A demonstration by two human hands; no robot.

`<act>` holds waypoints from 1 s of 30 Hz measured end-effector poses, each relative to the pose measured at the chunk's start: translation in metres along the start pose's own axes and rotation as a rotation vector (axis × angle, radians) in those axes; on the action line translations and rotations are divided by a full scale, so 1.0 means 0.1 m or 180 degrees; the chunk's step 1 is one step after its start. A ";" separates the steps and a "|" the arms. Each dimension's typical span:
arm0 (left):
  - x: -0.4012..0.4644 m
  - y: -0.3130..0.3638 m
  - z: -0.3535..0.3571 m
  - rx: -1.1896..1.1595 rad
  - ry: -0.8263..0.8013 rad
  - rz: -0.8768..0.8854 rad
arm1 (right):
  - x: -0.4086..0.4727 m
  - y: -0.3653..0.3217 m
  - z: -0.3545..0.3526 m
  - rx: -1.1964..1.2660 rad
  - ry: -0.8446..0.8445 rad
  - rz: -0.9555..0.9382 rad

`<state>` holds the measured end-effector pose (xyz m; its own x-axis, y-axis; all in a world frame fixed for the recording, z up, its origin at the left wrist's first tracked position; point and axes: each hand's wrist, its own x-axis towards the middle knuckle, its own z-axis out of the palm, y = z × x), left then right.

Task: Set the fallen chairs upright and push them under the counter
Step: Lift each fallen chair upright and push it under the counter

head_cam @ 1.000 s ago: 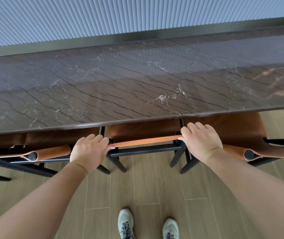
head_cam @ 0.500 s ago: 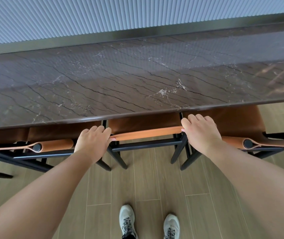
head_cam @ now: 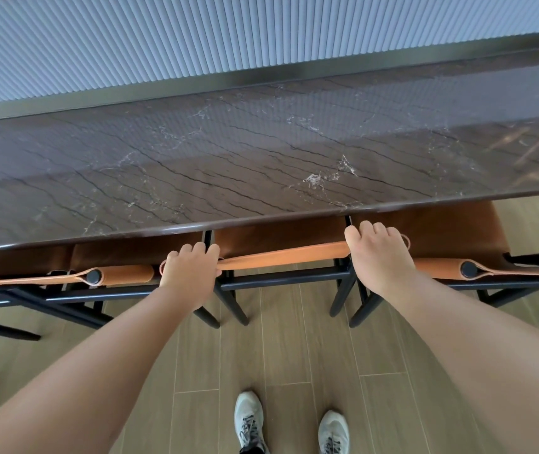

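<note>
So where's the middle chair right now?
In the head view the middle chair stands upright at the centre, seat tucked under the marble counter, between two other chairs, with the left hand and right hand gripping its backrest.

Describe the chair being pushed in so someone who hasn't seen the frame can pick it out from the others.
Find the long dark marble counter in front of the ribbed wall. Three tan-leather, black-framed chairs sit along its near edge, above the wooden floor. The one meant is the middle chair: the left hand and right hand grip the two ends of its backrest strap, while the chairs either side are untouched.
</note>
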<state>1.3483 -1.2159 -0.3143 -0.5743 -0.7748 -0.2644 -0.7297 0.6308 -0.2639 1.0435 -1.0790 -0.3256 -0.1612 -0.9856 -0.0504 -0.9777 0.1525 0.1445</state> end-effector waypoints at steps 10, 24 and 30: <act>-0.65 0.11 -0.78 -0.1935 0.0079 -0.0443 | -0.32 -0.40 -0.64 0.1217 -0.0672 0.0037; -1.72 0.23 -1.39 -0.6190 0.0983 -0.1989 | -0.85 -0.76 -1.50 0.4063 -0.0885 0.0688; -2.18 0.13 -1.26 -0.7145 0.1294 -0.2326 | -1.04 -1.30 -1.82 0.4631 -0.0880 0.0652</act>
<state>1.4175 -1.0438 -0.1430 0.0406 -0.8999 -0.4341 0.2693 -0.4086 0.8721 1.2118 -1.0098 -0.1593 -0.1656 -0.9196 -0.3562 -0.1837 0.3836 -0.9050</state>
